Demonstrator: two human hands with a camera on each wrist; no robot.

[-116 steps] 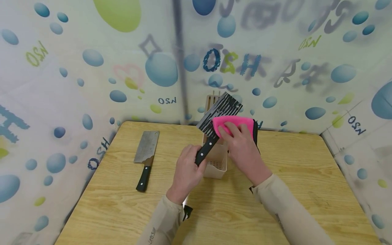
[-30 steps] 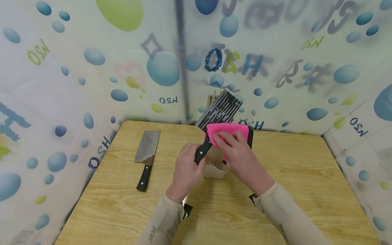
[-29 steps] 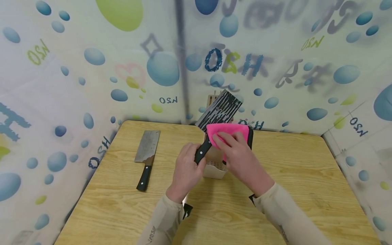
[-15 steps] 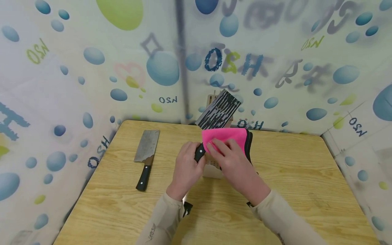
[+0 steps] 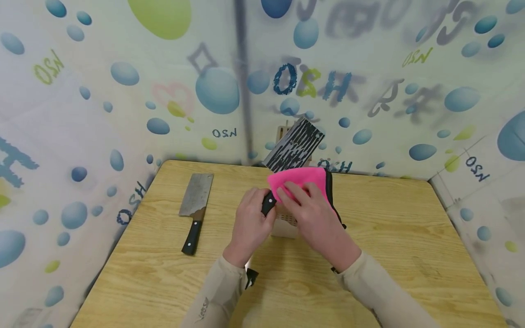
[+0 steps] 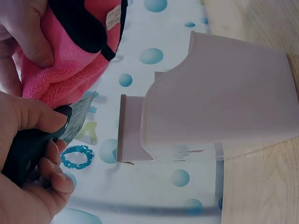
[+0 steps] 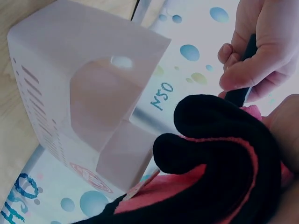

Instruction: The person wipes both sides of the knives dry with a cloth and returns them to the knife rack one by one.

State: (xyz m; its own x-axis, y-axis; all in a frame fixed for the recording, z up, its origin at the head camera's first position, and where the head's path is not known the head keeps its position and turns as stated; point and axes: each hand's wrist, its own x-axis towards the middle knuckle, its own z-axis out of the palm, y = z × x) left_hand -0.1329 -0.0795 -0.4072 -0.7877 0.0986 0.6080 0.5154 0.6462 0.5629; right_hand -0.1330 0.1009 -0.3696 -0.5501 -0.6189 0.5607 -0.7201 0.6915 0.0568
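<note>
My left hand (image 5: 251,223) grips the black handle (image 5: 268,203) of a cleaver, its dark-streaked blade (image 5: 294,145) tilted up and to the right. With my right hand (image 5: 319,218) I hold a pink cloth (image 5: 305,176) with a black edge, pressed where the blade meets the handle; the cloth covers that part. In the left wrist view the handle (image 6: 28,151) lies in my curled fingers, right beside the pink cloth (image 6: 70,65). The right wrist view shows the folded cloth (image 7: 224,135) close by the left hand (image 7: 261,56).
A second cleaver (image 5: 196,200) with a greyish blade lies on the left of the wooden table (image 5: 139,273). Behind my hands stands a beige utensil holder (image 5: 284,229) with slots, partly hidden. A patterned curtain wall (image 5: 361,68) rises behind the table's far edge.
My right hand and the pink cloth have moved down the blade and left to the handle, uncovering more of the blade. The left hand stays in nearly the same place.
</note>
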